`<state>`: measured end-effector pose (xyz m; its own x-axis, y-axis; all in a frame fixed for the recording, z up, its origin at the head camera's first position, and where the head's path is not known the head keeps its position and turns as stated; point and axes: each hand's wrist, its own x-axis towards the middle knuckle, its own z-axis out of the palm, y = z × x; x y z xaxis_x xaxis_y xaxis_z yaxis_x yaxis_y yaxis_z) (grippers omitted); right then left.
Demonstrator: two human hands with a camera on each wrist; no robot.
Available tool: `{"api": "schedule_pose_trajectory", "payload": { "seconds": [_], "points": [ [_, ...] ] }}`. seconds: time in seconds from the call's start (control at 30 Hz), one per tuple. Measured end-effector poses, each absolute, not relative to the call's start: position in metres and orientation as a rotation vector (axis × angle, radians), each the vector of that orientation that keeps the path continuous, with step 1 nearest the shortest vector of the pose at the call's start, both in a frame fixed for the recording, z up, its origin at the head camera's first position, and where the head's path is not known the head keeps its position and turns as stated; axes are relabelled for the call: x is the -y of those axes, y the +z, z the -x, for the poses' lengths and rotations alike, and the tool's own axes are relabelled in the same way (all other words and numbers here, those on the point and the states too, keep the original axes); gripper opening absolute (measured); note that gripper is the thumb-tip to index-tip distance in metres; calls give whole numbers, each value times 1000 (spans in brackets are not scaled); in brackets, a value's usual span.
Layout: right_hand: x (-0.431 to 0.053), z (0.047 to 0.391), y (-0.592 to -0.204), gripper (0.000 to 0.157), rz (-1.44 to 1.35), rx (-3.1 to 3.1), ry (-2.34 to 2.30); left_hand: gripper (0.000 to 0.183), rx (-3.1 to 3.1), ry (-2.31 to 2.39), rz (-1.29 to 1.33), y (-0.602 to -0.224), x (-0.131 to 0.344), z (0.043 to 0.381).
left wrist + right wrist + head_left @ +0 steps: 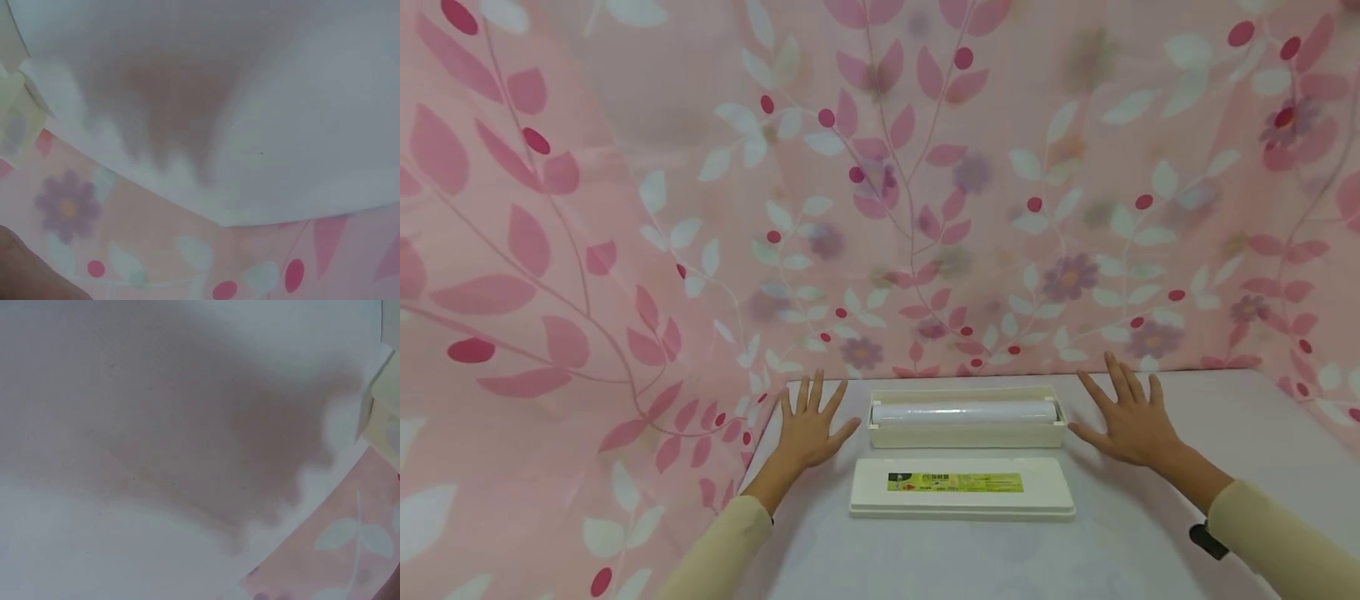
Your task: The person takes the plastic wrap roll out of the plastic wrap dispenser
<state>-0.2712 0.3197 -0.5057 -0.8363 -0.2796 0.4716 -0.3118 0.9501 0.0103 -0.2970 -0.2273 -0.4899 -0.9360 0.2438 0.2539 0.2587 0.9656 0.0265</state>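
Observation:
A long cream plastic box [966,436] stands on the white table with a shiny roll of clear film [962,412] lying inside it. In front of the box lies its long flat lid [1045,492], with a green and yellow label [955,482]. My left hand [808,429] is held to the left of the box, fingers straight and spread, with nothing in it. On the other side, my right hand [1131,425] is spread the same way and holds nothing. Both wrist views show blurred hand shadows on the tabletop and only a sliver of each hand.
The white tabletop [925,558] ends at a back edge just beyond the box. Pink cloth [910,208] printed with leaves and flowers hangs behind and along both sides. A dark strap piece [1208,542] shows below the right sleeve.

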Motion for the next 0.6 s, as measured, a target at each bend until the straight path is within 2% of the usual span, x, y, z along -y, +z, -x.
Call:
{"api": "schedule_pose_trajectory", "payload": {
  "seconds": [0.23,0.6],
  "points": [
    [-313,284,-493,95,-436,2632,74,76,2863,-117,272,-489,235,305],
    [-300,282,-486,92,-423,2646,112,75,2749,-143,450,-492,217,313]
  ]
}}
